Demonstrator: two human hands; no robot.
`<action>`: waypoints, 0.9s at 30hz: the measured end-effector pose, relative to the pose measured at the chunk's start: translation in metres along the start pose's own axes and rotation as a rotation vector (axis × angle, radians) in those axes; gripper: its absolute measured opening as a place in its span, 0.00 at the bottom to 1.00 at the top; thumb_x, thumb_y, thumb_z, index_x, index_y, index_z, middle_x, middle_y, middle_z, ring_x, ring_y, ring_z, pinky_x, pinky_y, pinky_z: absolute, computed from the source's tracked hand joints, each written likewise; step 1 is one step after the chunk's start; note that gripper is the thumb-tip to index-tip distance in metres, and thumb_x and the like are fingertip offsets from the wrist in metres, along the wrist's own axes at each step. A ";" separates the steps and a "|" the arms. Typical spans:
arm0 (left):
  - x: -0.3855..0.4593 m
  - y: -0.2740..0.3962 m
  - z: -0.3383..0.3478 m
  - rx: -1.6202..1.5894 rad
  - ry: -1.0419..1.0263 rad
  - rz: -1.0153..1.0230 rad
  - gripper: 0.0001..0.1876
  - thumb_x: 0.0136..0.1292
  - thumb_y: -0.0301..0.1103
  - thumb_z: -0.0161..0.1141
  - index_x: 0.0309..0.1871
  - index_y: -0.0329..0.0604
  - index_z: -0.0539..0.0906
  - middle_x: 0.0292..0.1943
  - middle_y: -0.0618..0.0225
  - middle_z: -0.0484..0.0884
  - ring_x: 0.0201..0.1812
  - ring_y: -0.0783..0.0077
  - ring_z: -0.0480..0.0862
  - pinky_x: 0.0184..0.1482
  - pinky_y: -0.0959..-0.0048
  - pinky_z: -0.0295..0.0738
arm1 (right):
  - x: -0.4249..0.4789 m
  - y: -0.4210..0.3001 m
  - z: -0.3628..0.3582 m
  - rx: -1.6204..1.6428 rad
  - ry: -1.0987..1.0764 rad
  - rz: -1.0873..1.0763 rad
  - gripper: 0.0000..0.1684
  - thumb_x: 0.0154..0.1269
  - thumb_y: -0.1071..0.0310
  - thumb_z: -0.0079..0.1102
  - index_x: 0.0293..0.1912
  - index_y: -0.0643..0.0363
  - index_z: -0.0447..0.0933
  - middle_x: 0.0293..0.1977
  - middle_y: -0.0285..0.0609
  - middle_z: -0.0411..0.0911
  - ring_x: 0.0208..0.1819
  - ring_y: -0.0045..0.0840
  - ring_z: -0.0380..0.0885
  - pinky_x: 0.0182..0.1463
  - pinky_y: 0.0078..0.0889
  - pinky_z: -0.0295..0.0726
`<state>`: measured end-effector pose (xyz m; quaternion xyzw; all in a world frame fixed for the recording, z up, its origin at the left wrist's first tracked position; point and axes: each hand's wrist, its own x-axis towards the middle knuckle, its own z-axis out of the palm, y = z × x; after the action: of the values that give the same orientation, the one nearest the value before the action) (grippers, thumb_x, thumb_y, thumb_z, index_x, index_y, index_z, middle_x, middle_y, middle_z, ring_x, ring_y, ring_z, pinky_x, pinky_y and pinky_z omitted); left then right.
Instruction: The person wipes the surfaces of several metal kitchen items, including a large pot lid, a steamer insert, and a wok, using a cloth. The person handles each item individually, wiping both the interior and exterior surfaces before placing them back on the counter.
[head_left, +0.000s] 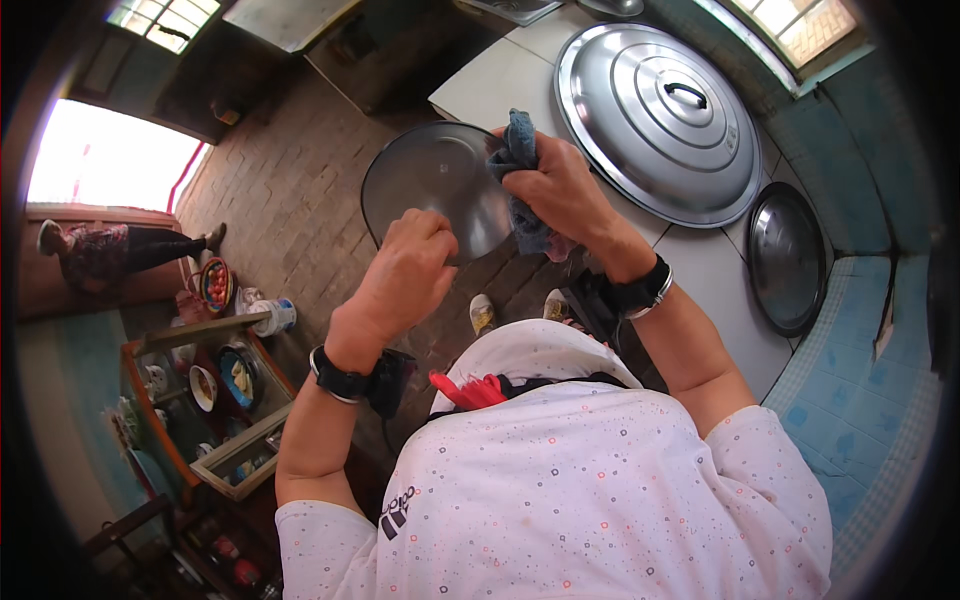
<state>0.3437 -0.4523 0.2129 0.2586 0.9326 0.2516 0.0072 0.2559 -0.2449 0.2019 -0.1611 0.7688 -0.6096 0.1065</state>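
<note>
Before me a round, shiny metal basin or lid (427, 169) is held up over the floor. My left hand (409, 266) has its fingers curled on the near side of this piece, gripping its rim. At the right side my right hand (562, 187) is closed around a crumpled blue-grey cloth (517, 150), which lies against the rim. Part of the cloth hangs below the hand, with a pinkish piece at its lower end. Whether the right fingers also clasp the rim is hidden by the cloth.
A large ridged metal lid (637, 127) with a black handle rests on the white tiled counter (697, 292), beside a smaller dark lid (787, 259). At left stand a wooden cabinet (244, 454) with bowls, a white bucket (276, 316), and a person (127, 255) near the bright doorway.
</note>
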 end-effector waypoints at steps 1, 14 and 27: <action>0.001 0.000 -0.001 0.008 -0.025 0.005 0.11 0.45 0.21 0.64 0.34 0.37 0.77 0.42 0.57 0.73 0.47 0.53 0.74 0.51 0.63 0.70 | -0.001 -0.001 0.001 0.002 0.019 -0.020 0.20 0.52 0.75 0.55 0.47 0.68 0.77 0.29 0.41 0.78 0.31 0.19 0.75 0.38 0.25 0.76; 0.000 -0.005 0.004 -0.001 0.071 -0.005 0.10 0.46 0.19 0.62 0.33 0.36 0.75 0.42 0.56 0.73 0.47 0.52 0.74 0.50 0.62 0.70 | 0.003 -0.011 -0.003 -0.047 -0.023 -0.033 0.22 0.52 0.76 0.55 0.50 0.68 0.75 0.31 0.37 0.77 0.31 0.16 0.73 0.37 0.22 0.74; 0.003 -0.003 -0.004 0.017 -0.036 0.003 0.13 0.45 0.20 0.63 0.37 0.35 0.77 0.44 0.56 0.73 0.50 0.52 0.73 0.53 0.63 0.70 | -0.003 -0.015 -0.002 -0.025 -0.043 0.003 0.24 0.51 0.75 0.57 0.51 0.68 0.75 0.32 0.40 0.79 0.33 0.18 0.75 0.41 0.24 0.76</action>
<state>0.3394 -0.4549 0.2153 0.2646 0.9340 0.2391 0.0212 0.2591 -0.2449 0.2169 -0.1744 0.7740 -0.5963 0.1221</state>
